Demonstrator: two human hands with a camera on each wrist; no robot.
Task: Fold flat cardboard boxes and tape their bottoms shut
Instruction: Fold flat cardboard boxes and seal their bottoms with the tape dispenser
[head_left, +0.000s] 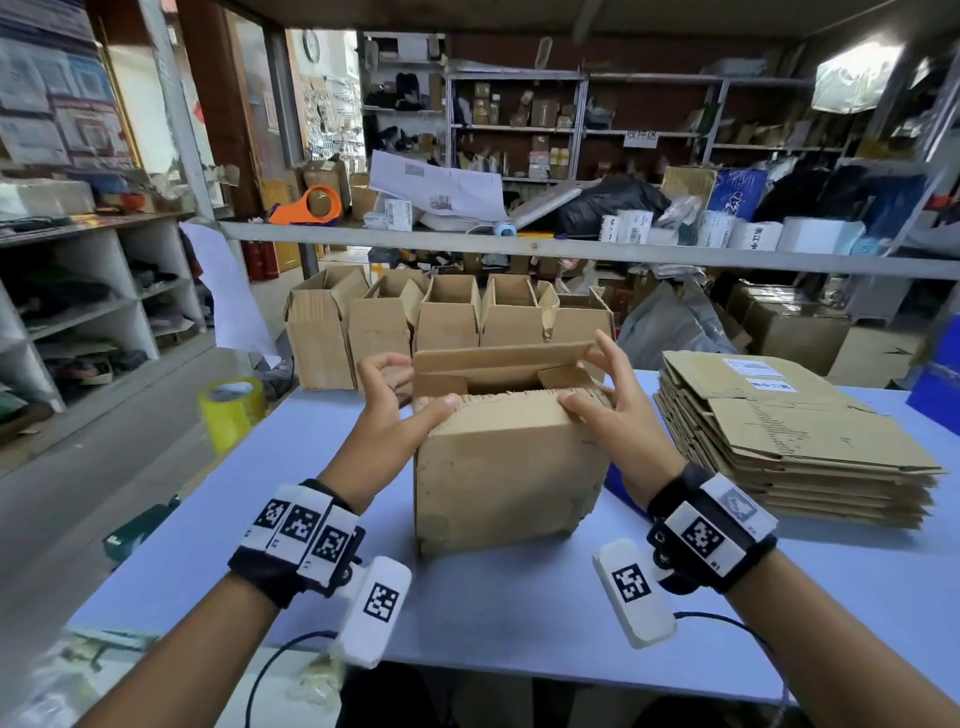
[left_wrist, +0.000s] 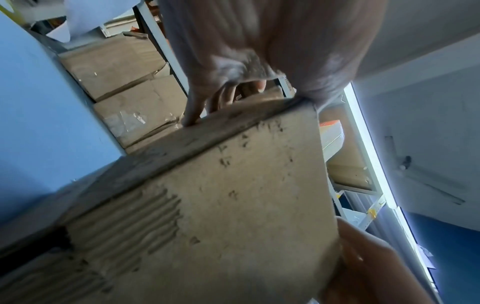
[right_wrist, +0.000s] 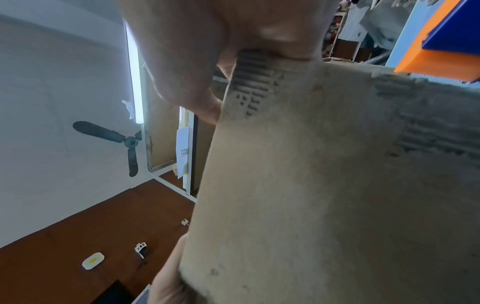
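A worn brown cardboard box (head_left: 509, 483) stands upright on the blue table (head_left: 493, 613), its top flaps partly folded in. My left hand (head_left: 400, 387) is at its top left corner, thumb pressed on the near flap and fingers curled round the corner. My right hand (head_left: 605, 387) is at the top right, thumb on the near flap and spread fingers touching the raised far flap. The left wrist view shows the box (left_wrist: 233, 205) with a fingertip of the left hand (left_wrist: 246, 51) on its fold. The right wrist view is filled by the box (right_wrist: 324, 185) under the right hand (right_wrist: 207, 41).
A stack of flat boxes (head_left: 795, 436) lies on the table to the right. Several folded boxes (head_left: 447, 322) stand in a row behind the table. A yellow tape roll (head_left: 231, 413) sits at the left edge, an orange tape dispenser (head_left: 311, 206) on the shelf rail above.
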